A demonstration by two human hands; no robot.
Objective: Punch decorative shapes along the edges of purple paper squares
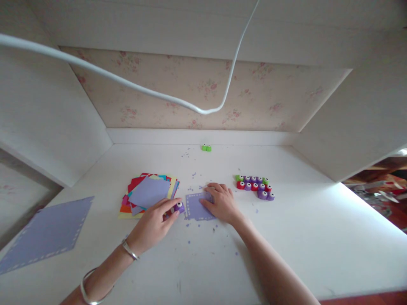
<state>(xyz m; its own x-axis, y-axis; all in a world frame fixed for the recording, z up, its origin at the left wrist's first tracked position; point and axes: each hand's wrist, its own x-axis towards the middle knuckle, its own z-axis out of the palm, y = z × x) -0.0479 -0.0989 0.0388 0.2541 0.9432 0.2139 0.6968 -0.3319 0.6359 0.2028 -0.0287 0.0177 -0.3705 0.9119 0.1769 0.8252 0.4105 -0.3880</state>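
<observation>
Left hand (155,221): thumb and fingers grip a purple punch (179,207) at the left edge of a small sheet; whether the two touch is unclear.
Right hand (222,203): open and holding nothing, it rests on the sheet's right side.
Purple sheet (197,206): flat on the white table (318,237) between the hands, cut-outs lining its visible borders.
Steadying: a flat palm near the working edge likely keeps the paper from slipping.
Alignment: a punch seated square to the border should keep the pattern even.
Scraps (189,242): purple bits dot the tabletop; brushing them aside probably helps the sheet lie level.
</observation>
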